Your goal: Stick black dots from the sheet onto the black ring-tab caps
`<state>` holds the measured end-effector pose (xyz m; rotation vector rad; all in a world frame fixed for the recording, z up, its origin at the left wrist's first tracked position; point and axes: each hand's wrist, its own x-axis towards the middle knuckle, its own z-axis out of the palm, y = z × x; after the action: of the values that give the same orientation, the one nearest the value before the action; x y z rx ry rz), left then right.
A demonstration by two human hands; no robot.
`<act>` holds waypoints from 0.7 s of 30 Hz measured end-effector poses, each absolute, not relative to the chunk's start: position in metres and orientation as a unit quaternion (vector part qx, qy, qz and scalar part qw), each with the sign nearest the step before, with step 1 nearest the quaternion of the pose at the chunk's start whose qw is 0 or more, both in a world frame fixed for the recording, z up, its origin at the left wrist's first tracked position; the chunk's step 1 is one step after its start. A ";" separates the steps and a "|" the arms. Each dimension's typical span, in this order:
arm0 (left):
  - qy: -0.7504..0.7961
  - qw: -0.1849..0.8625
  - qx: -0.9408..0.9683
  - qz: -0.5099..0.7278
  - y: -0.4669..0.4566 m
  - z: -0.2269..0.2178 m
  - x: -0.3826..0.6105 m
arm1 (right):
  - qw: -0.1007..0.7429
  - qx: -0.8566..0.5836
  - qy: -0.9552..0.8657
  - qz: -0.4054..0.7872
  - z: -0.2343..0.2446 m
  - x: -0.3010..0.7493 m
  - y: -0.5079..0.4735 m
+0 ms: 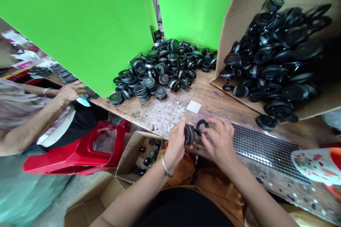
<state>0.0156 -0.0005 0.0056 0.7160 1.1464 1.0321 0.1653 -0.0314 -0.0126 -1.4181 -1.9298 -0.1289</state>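
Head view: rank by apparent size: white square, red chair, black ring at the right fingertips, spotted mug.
1. Red chair
2. Spotted mug, cut off by the frame edge
3. White square and black ring: too alike to rank

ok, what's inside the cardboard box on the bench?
The cardboard box holds a loose heap of black round parts, some ring-shaped. Only the outer pieces show; those beneath, and most of the box floor, are covered. The far right is too dark to read.
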 end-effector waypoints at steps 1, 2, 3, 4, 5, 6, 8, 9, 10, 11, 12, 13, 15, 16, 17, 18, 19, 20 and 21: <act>0.507 0.662 0.307 0.458 -0.001 0.005 0.015 | 0.360 -0.546 -0.755 -0.056 -0.012 0.165 -0.034; 0.508 0.666 0.296 0.459 0.000 0.005 0.015 | 0.354 -0.541 -0.760 -0.062 -0.012 0.163 -0.037; 0.507 0.671 0.284 0.459 0.000 0.005 0.015 | 0.344 -0.540 -0.765 -0.065 -0.012 0.161 -0.040; 0.507 0.677 0.273 0.459 0.000 0.004 0.014 | 0.329 -0.545 -0.769 -0.062 -0.011 0.157 -0.045; 0.505 0.681 0.265 0.459 0.001 0.003 0.014 | 0.312 -0.555 -0.769 -0.057 -0.011 0.153 -0.049; 0.502 0.684 0.262 0.460 0.001 0.002 0.014 | 0.297 -0.568 -0.767 -0.048 -0.011 0.149 -0.054; 0.497 0.687 0.262 0.461 0.003 0.000 0.013 | 0.276 -0.591 -0.758 -0.028 -0.012 0.142 -0.061; 0.494 0.689 0.259 0.462 0.004 -0.001 0.013 | 0.279 -0.596 -0.753 -0.013 -0.012 0.142 -0.063; 0.493 0.696 0.247 0.459 0.005 -0.003 0.013 | 0.298 -0.594 -0.747 0.006 -0.011 0.143 -0.063; 0.489 0.713 0.225 0.450 0.007 -0.005 0.012 | 0.330 -0.590 -0.736 0.038 -0.010 0.146 -0.062; 0.482 0.734 0.197 0.436 0.008 -0.006 0.012 | 0.372 -0.587 -0.715 0.078 -0.007 0.152 -0.059; 0.472 0.757 0.168 0.418 0.009 -0.008 0.011 | 0.419 -0.585 -0.684 0.121 -0.005 0.159 -0.055; 0.449 0.796 0.135 0.383 0.010 -0.010 0.010 | 0.495 -0.586 -0.610 0.196 0.002 0.172 -0.043; 0.438 0.808 0.133 0.370 0.009 -0.011 0.011 | 0.512 -0.588 -0.585 0.225 0.006 0.178 -0.038; 0.428 0.816 0.139 0.363 0.008 -0.012 0.012 | 0.514 -0.586 -0.575 0.249 0.009 0.181 -0.032; 0.422 0.821 0.148 0.356 0.006 -0.012 0.014 | 0.504 -0.578 -0.584 0.266 0.012 0.183 -0.027; 0.418 0.824 0.154 0.351 0.005 -0.013 0.016 | 0.484 -0.566 -0.607 0.277 0.014 0.182 -0.023; 0.419 0.824 0.156 0.349 0.003 -0.012 0.018 | 0.458 -0.552 -0.637 0.283 0.016 0.180 -0.020; 0.426 0.821 0.153 0.348 0.002 -0.012 0.019 | 0.432 -0.538 -0.667 0.282 0.018 0.177 -0.018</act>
<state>0.0194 0.0021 -0.0116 0.3264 0.9066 0.7406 0.1774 -0.0185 0.0179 -1.3404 -1.6626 0.7032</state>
